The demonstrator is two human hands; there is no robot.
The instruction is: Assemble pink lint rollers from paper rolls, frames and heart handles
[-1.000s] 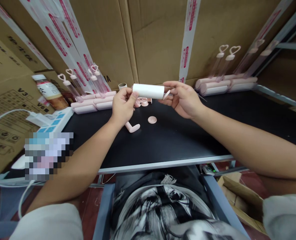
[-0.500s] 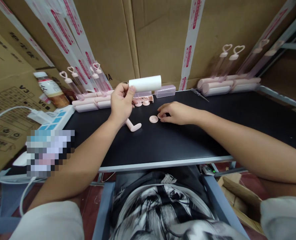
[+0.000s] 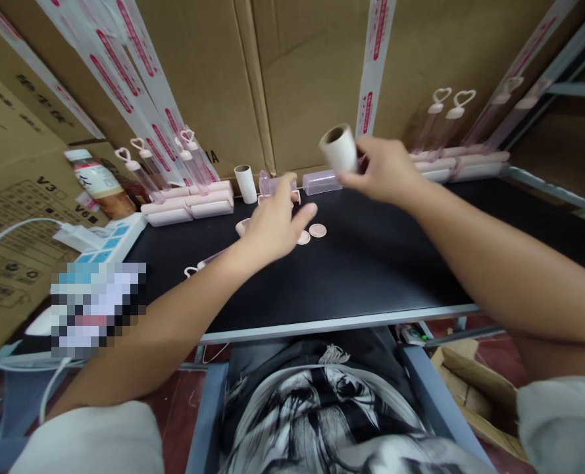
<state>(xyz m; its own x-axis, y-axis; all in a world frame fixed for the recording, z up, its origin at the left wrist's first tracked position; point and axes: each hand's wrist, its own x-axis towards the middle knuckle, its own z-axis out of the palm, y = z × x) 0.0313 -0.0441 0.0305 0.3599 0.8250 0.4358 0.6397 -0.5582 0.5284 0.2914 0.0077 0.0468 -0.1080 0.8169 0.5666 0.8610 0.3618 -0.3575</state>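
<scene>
My right hand [image 3: 378, 168] grips a white roll [image 3: 340, 150] with a hollow brown core, raised off the table and tilted. My left hand [image 3: 275, 224] is over the table with thumb and fingers apart, holding nothing; it is slightly blurred. Beside its thumb lie two flat pink discs [image 3: 318, 230]. A pink part [image 3: 243, 227] shows partly behind my left hand, which also hides some of the pink pieces beyond it. A narrower white roll [image 3: 245, 184] stands upright behind my left wrist. A heart-ended piece [image 3: 191, 270] lies by my left forearm.
Pink cases with heart-topped clear tubes stand at left [image 3: 188, 205] and right [image 3: 480, 164]. A clear lilac box [image 3: 322, 182] lies at the back against cardboard [image 3: 312, 79]. A bottle [image 3: 99, 183], a power strip [image 3: 112, 240] and white cables occupy the left end.
My left hand has let go of the narrow white roll, which now stands on the table. My right hand has left the pink discs and risen, holding a wider white roll.
</scene>
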